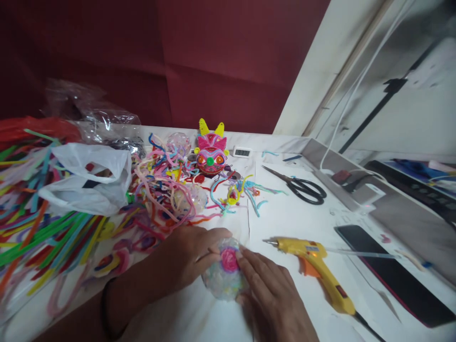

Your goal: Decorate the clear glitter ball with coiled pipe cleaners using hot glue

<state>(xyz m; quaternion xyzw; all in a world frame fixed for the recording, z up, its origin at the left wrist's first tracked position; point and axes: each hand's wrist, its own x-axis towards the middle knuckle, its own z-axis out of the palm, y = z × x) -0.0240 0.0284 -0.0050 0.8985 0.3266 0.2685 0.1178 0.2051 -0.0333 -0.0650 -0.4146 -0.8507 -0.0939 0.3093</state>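
Observation:
Low in the middle of the head view, a clear faceted ball point(224, 287) sits between my hands. A pink coil with a purple edge point(230, 260) lies on its upper face. My left hand point(188, 254) is closed against the ball's left and top side, and a thin dark strip, too blurred to name, shows by its thumb. On the right side, my right hand point(265, 280) grips the ball, its fingertips touching the coil's edge. Beyond them stands a pink lion-head figure point(211, 154) with yellow horns.
Right of my hands lies a yellow glue gun point(317, 261), with a black phone point(388, 270) beyond it. Black-handled scissors point(299, 184) rest further back. At left are heaped pipe cleaners point(53, 237) and a white plastic bag point(92, 175). A small digital display point(242, 152) stands behind.

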